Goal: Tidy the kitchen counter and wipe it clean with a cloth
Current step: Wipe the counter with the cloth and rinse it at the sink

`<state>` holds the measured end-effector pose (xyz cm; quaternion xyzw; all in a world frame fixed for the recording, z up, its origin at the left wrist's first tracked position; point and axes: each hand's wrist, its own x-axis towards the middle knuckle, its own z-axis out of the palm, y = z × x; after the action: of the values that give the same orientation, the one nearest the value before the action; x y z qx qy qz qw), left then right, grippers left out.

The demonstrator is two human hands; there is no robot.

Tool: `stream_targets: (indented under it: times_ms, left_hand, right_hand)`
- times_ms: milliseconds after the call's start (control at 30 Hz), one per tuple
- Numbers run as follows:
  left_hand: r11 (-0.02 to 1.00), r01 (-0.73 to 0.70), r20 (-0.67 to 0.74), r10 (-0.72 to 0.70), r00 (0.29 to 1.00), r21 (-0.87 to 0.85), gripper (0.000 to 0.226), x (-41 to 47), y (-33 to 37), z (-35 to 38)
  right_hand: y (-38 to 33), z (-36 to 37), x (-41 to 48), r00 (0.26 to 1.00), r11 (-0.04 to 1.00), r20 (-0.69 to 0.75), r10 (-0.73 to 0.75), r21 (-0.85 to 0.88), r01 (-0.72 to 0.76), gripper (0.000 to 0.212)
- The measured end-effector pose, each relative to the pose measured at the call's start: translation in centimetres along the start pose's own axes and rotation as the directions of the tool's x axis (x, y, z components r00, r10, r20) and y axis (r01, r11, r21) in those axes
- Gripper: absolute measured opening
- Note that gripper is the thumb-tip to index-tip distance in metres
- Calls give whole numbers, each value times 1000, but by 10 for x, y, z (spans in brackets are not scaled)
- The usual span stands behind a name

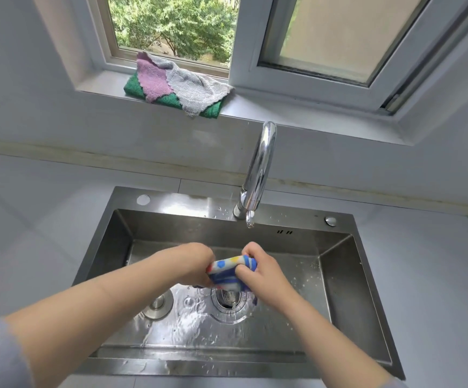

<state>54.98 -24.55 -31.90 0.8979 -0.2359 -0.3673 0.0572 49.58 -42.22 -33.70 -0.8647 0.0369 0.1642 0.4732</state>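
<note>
Over the wet steel sink [347, 278], just above the drain [228, 298], both hands clasp the patterned cloth [231, 271]: left hand [196, 266] closed on one end, right hand [260, 271] on the other. Cloth appears soaked, soft, limp and likely slippery; hold it bunched at both ends, wring before wiping the desk [428, 275].

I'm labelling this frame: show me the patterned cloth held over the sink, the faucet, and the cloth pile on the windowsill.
patterned cloth [224, 275]: head view, bunched blue-striped middle.
faucet [262, 161]: head view, curved chrome neck.
cloth pile [196, 88]: head view, grey top cloth.
</note>
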Motion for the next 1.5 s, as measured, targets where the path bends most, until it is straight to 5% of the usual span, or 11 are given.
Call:
stream_targets:
  times_ms: [267, 367, 433, 567, 667, 767, 867, 967, 1200, 1400, 1500]
  left_hand:
    - [956, -187, -233, 240, 943, 226, 25, 13, 8, 15]
    - [963, -176, -300, 232, 925, 203, 20, 11, 12, 15]
    - [977, -166, -288, 123, 950, -130, 18, 10, 8, 13]
    - [730, -125, -77, 99, 992, -672, 13, 5, 0, 0]
    - [620, -111, 53, 240, 969, -776, 15, -2, 0, -14]
    - [587, -51, 158, 300, 941, -808, 11, -8, 4, -25]
    - [773, -54, 166, 203, 965, -632, 13, -11, 11, -32]
    - [992, -125, -2, 125, 992, 14, 28, -15, 19, -37]
    - [793, -162, -292, 394, 871, 587, 16, -8, -1, -21]
    - [738, -223, -487, 610, 625, 637, 61, -5, -17, -15]
    - [725, -220, -495, 629, 599, 653, 65, -5, -19, -20]
  right_hand:
    - [-18, -7, 12, 850, 700, 197, 489, 492, -517, 11]
    - [-25, -20, 9, 847, 666, 257, 464, 529, -526, 11]
    - [-25, -27, 5, 946, 845, 114, 305, 425, -324, 31]
    - [-16, -41, -13, 981, 983, 84, -177, -31, 180, 89]
    - [-8, -36, -15, 928, 733, 81, -363, -590, 339, 100]
    - [-10, -28, -4, 857, 593, -67, -511, -749, 295, 96]
    - [-22, -31, 10, 828, 478, -19, -560, -824, 305, 58]
    - [-35, -34, 16, 907, 392, 112, -406, -875, 284, 33]
    - [-50, -27, 13, 934, 948, 305, 186, -304, -89, 31]
    - [-52, -20, 1, 792, 937, 539, 286, 14, -348, 28]
    - [-61, -21, -2, 747, 895, 612, 259, 139, -424, 27]
